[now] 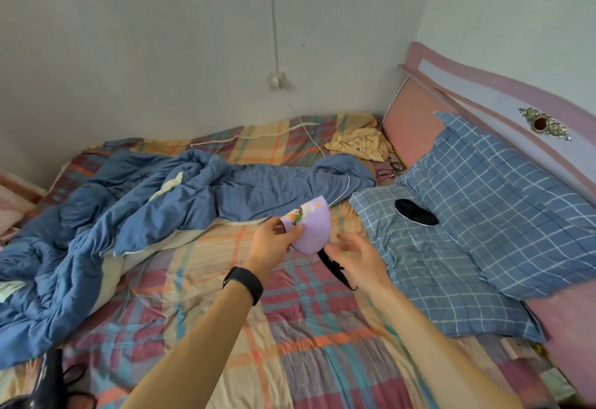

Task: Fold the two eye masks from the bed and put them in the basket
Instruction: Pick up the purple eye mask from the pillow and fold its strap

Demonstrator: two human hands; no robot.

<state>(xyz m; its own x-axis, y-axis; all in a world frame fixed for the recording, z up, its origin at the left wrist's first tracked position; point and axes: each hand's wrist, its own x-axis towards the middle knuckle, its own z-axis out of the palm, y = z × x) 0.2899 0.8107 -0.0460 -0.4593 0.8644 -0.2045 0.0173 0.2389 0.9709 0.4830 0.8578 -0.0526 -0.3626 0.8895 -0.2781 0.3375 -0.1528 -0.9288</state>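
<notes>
Frame centre: left hand (271, 241) pinches the folded purple eye mask (311, 231) above the bed (290, 328). Right hand (358, 258), just beside it, fingers loosely spread, touching the black strap (335, 270). Right of centre, black eye mask (416, 211) lies on a checked pillow (435, 263).

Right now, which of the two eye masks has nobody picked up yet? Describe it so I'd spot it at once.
Start at the pink headboard and drop to the blue checked pillows against it. On the lower pillow's upper edge lies the black eye mask, a flat dark oval. The other, lilac mask is printed and held in the left hand.
</notes>
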